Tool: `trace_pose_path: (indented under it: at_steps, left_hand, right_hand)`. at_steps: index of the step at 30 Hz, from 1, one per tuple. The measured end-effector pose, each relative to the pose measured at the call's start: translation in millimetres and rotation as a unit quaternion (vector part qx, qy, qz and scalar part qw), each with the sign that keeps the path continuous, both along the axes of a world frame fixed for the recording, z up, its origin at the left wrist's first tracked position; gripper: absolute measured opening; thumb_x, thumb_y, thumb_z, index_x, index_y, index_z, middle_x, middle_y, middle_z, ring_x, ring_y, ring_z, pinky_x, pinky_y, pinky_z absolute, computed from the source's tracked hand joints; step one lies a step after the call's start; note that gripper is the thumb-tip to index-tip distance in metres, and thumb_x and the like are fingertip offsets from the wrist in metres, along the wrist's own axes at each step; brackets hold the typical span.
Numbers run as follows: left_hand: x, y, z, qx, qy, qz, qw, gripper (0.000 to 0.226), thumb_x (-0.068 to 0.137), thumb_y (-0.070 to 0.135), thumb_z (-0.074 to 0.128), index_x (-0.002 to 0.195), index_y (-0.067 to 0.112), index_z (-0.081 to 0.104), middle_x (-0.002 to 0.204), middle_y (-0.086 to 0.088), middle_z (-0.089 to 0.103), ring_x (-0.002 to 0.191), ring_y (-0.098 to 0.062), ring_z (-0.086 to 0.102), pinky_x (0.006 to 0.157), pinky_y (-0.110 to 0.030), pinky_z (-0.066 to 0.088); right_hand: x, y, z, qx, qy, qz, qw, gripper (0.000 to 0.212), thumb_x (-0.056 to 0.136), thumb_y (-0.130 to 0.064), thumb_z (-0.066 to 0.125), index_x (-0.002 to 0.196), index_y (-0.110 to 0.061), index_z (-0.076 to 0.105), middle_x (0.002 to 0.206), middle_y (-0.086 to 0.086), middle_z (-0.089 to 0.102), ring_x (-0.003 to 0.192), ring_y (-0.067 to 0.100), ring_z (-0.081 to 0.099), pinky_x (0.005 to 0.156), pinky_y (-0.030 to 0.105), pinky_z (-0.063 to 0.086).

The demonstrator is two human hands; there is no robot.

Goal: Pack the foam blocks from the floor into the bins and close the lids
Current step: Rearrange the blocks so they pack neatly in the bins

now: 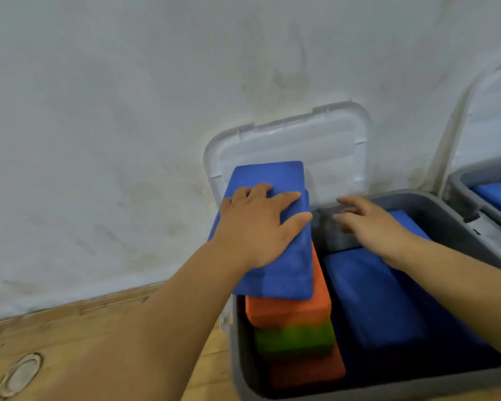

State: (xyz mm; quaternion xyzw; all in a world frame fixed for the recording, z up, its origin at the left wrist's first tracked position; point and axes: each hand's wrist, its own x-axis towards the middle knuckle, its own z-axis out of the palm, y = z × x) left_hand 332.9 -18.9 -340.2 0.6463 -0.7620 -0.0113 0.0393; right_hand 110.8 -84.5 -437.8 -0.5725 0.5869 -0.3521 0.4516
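A: Where is the left hand [258, 227] sitting?
B: It is lying palm-down on the top blue block [272, 175], with the fingers spread and fairly straight and the thumb reaching along the block's right edge. As far as I am seeing, it is pressing rather than clutching.
A: And that block?
B: It is riding on a stack at the left side of the grey bin [417, 204], jutting above the rim. A step at its right edge is hinting at a second blue block under it, but the hand is covering the seam, so I cannot tell.
A: What is showing beneath?
B: An orange block [321, 299], then a green block [295, 337], then a darker orange block [307, 369] sinking into shadow. The blue one is hiding their far ends.
A: The right hand [370, 224]?
B: It is hovering over the bin's far end, fingers loose and outstretched, holding nothing. The fingertips are blurring.
A: Anything else inside?
B: Blue blocks [373, 299] are lying flat on the right side. The forearm is crossing them, so I am not managing a count.
A: The lid?
B: The white lid [301, 140] is standing open, leaning against the wall [128, 111].
A: And at the frame's right edge?
B: A second bin [463, 180] is getting cut off there, with more blue foam [498, 195] inside and its own lid [492, 111] up. The wooden floor [70, 337] is showing at lower left.
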Motion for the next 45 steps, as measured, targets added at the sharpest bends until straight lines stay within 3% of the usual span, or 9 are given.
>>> trace_pose_path:
  at_steps: [8, 12, 16, 18, 24, 31, 35, 40, 45]
  left_hand:
    - [2, -3, -5, -0.016, -0.014, -0.015, 1.000, 0.081, 0.078, 0.086, 0.007, 0.149, 0.055, 0.033, 0.157, 0.007, 0.033, 0.141, -0.028, 0.031, 0.116, -0.050, 0.027]
    - [4, -5, -9, -0.032, -0.006, -0.012, 0.999, 0.078, 0.078, 0.083, 0.007, 0.148, 0.057, 0.031, 0.157, 0.008, 0.033, 0.142, -0.026, 0.031, 0.116, -0.047, 0.027]
    - [5, -5, -13, -0.039, -0.004, -0.011, 0.999, 0.076, 0.079, 0.083, 0.008, 0.148, 0.059, 0.029, 0.158, 0.009, 0.032, 0.144, -0.025, 0.029, 0.116, -0.046, 0.027]
    - [6, -5, -13, -0.041, -0.002, -0.012, 0.999, 0.076, 0.079, 0.083, 0.008, 0.148, 0.059, 0.029, 0.158, 0.010, 0.032, 0.143, -0.025, 0.030, 0.116, -0.046, 0.027]
    - [7, -5, -13, -0.053, 0.007, -0.016, 0.998, 0.076, 0.080, 0.083, 0.010, 0.147, 0.057, 0.033, 0.156, 0.008, 0.036, 0.141, -0.025, 0.033, 0.114, -0.047, 0.031]
    - [6, -7, -10, -0.047, 0.014, -0.014, 0.999, 0.079, 0.077, 0.084, 0.009, 0.147, 0.057, 0.035, 0.155, 0.007, 0.038, 0.140, -0.026, 0.036, 0.113, -0.049, 0.033]
    - [7, -4, -8, -0.039, 0.015, -0.010, 0.999, 0.079, 0.077, 0.084, 0.008, 0.148, 0.057, 0.033, 0.156, 0.007, 0.036, 0.142, -0.026, 0.033, 0.114, -0.048, 0.031]
    - [7, 1, -6, -0.020, 0.018, -0.007, 1.000, 0.079, 0.078, 0.084, 0.008, 0.148, 0.057, 0.033, 0.157, 0.008, 0.035, 0.143, -0.025, 0.032, 0.116, -0.048, 0.030]
    - [-7, 1, 9, 0.013, 0.028, -0.026, 0.999, 0.064, 0.089, 0.070, 0.037, 0.147, 0.044, 0.045, 0.151, 0.005, 0.041, 0.138, -0.025, 0.039, 0.113, -0.049, 0.036]
  right_hand:
    - [-37, -22, -71, 0.045, 0.221, 0.136, 0.965, 0.032, 0.091, -0.022, 0.072, 0.120, -0.027, 0.060, 0.129, -0.001, 0.065, 0.113, 0.016, 0.060, 0.101, 0.031, 0.046]
    - [-28, -48, -104, 0.036, 0.334, 0.208, 0.919, 0.056, 0.093, -0.025, 0.065, 0.147, -0.016, 0.049, 0.151, 0.008, 0.049, 0.135, 0.027, 0.047, 0.114, 0.036, 0.036]
    - [-14, -61, -140, 0.075, 0.490, 0.250, 0.832, 0.086, 0.091, -0.057, 0.056, 0.161, -0.034, 0.013, 0.168, 0.006, 0.018, 0.152, 0.037, 0.016, 0.123, 0.048, 0.018]
    - [-12, -64, -135, 0.085, 0.519, 0.258, 0.810, 0.094, 0.086, -0.065, 0.059, 0.161, -0.040, 0.008, 0.167, 0.006, 0.018, 0.152, 0.035, 0.016, 0.121, 0.056, 0.015]
    - [-33, -53, -101, 0.090, 0.457, 0.326, 0.822, 0.103, 0.074, -0.061, 0.076, 0.157, -0.049, 0.016, 0.153, 0.006, 0.034, 0.135, 0.033, 0.046, 0.111, 0.045, 0.041]
    - [-47, -44, -39, 0.074, 0.422, 0.380, 0.820, 0.074, 0.081, -0.041, 0.081, 0.148, -0.041, 0.049, 0.144, -0.015, 0.054, 0.132, 0.012, 0.051, 0.114, 0.033, 0.039]
    - [-39, -33, -9, 0.077, 0.414, 0.400, 0.814, 0.072, 0.084, -0.040, 0.079, 0.148, -0.044, 0.047, 0.143, -0.021, 0.051, 0.129, 0.007, 0.050, 0.114, 0.031, 0.038]
    - [-65, -25, 29, 0.002, 0.417, 0.294, 0.860, 0.076, 0.077, -0.070, 0.069, 0.147, -0.052, 0.043, 0.149, -0.021, 0.048, 0.137, 0.012, 0.046, 0.117, 0.034, 0.033]
    - [-92, -3, 92, -0.067, 0.385, 0.145, 0.909, 0.063, 0.090, -0.057, 0.065, 0.149, -0.047, 0.043, 0.156, -0.013, 0.043, 0.142, 0.016, 0.040, 0.106, 0.024, 0.028]
